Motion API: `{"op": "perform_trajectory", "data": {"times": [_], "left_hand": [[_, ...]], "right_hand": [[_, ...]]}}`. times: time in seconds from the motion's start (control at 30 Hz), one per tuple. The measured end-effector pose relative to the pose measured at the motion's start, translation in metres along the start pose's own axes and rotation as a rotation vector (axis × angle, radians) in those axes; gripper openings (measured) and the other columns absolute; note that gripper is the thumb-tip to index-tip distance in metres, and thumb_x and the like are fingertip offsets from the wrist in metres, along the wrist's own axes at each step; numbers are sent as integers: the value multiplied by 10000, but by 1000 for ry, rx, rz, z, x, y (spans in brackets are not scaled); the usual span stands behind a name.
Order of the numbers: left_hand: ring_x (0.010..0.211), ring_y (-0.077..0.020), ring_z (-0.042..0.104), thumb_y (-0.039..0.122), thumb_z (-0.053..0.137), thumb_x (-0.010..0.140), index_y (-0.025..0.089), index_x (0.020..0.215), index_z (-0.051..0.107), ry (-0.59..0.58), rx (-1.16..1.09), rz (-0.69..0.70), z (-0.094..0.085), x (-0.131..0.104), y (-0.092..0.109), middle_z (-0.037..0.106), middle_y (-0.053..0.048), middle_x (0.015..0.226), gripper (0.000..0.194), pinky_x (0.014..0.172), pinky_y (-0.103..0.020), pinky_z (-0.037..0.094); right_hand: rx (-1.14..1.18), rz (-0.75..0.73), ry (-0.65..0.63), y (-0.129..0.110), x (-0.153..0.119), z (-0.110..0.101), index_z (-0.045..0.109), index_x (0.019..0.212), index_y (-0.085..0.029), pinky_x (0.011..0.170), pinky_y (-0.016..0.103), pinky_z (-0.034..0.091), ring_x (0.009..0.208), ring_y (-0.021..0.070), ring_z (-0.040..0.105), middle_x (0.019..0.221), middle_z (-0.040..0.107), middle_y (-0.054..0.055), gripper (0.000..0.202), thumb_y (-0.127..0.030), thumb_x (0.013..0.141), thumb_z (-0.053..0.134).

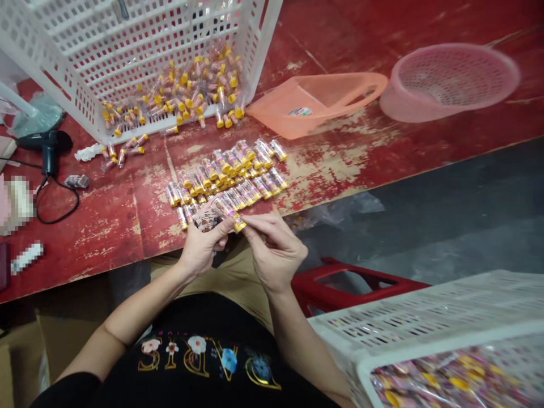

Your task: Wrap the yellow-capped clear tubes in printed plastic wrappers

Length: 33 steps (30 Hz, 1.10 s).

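Bare hands meet over a small clear plastic tube with a yellow end (232, 212) at the centre of the frame, by the edge of a worn red tabletop (114, 218)

The left hand (202, 246) has its thumb and fingers clamped on the tube, along with a small printed clear piece (205, 221) whose nature I cannot tell; the right hand (276, 249) pinches its thumb and fingertips together at the yellow end. Just beyond, similar clear tubes with yellow ends (233, 161) lie in rows, some stacked. At upper left, a white slatted plastic basket (262, 51) holds loose yellow-capped tubes (181, 105); at upper right sit an orange plastic scoop (272, 107) and a round pink mesh basket (395, 102)
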<state>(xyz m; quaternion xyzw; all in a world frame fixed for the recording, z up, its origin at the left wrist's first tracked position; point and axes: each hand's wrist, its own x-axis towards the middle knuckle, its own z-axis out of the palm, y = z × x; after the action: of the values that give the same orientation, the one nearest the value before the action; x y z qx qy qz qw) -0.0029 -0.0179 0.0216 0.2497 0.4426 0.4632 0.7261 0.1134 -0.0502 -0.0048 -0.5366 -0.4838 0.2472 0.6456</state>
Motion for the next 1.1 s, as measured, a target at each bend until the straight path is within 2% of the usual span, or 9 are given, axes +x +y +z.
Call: {"op": "perform_trajectory", "data": {"times": [0.1, 0.3, 0.43, 0.6, 0.7, 0.8, 0.93, 1.0, 1.1], "left_hand": [[496, -44, 491, 363, 906, 628, 186, 1111, 650, 14, -73, -61, 0, 5, 2, 620, 17, 716, 575, 403, -135, 263], [607, -79, 596, 226, 768, 783, 146, 1136, 662, 72, -278, -269, -14, 21, 5, 711, -75, 923, 378, 476, -153, 438], [675, -117, 671, 76, 644, 831, 153, 1221, 626, 127, -293, -240, -23, 22, 3, 733, -81, 949, 398, 578, -206, 547], [818, -163, 736, 122, 608, 899, 131, 1230, 618, 146, -286, -199, -36, 20, 10, 746, -130, 1057, 331, 764, -294, 616], [916, -195, 745, 120, 611, 896, 124, 1234, 611, 175, -333, -184, -49, 21, 17, 746, -141, 1074, 338, 855, -348, 613], [980, -215, 740, 83, 670, 844, 140, 1238, 607, 206, -335, -90, -60, 22, 22, 743, -134, 1108, 403, 881, -364, 611], [914, -205, 744, 129, 761, 794, 133, 1108, 649, 281, -322, 2, -65, 19, 31, 757, -106, 1028, 333, 834, -364, 621], [851, -182, 741, 132, 776, 784, 125, 1022, 664, 333, -359, 16, -65, 20, 37, 760, -84, 954, 263, 821, -355, 619], [830, -161, 733, 129, 745, 816, 130, 934, 673, 377, -450, 63, -69, 27, 46, 758, -57, 896, 138, 848, -349, 602]], "right_hand": [[27, 69, 82, 27, 13, -13, 792, 961, -268, 766, 350, 584, 818, 185, 702, 892, 750, 27, 147, -229, 842, 716], [-158, 181, 405, 142, 97, -68, 783, 890, -121, 828, 401, 585, 819, 230, 721, 866, 770, 102, 196, -238, 747, 719], [-283, 275, 194, 183, 122, -89, 776, 870, -92, 842, 410, 587, 812, 238, 724, 886, 776, 144, 219, -228, 728, 679], [-460, 198, -59, 161, 126, -89, 767, 1016, -126, 862, 421, 585, 892, 251, 727, 1014, 773, 136, 316, -206, 735, 648], [-483, 10, -119, 138, 165, -40, 743, 1071, -150, 848, 369, 580, 942, 231, 722, 1072, 760, 126, 297, -214, 823, 592], [-532, -42, -338, 126, 227, 51, 724, 1002, -98, 914, 298, 526, 962, 180, 713, 1030, 766, 119, 241, -172, 881, 529], [-643, 39, -405, 123, 288, 163, 647, 808, 30, 948, 266, 434, 968, 125, 680, 982, 727, 186, 373, -234, 928, 412], [-689, 66, -428, 120, 296, 194, 615, 771, 11, 973, 323, 423, 1018, 161, 659, 1016, 704, 235, 285, -215, 895, 492], [-661, -45, -538, 109, 278, 200, 604, 773, -64, 996, 461, 426, 1058, 254, 633, 1012, 697, 241, 62, -120, 786, 628]]}}
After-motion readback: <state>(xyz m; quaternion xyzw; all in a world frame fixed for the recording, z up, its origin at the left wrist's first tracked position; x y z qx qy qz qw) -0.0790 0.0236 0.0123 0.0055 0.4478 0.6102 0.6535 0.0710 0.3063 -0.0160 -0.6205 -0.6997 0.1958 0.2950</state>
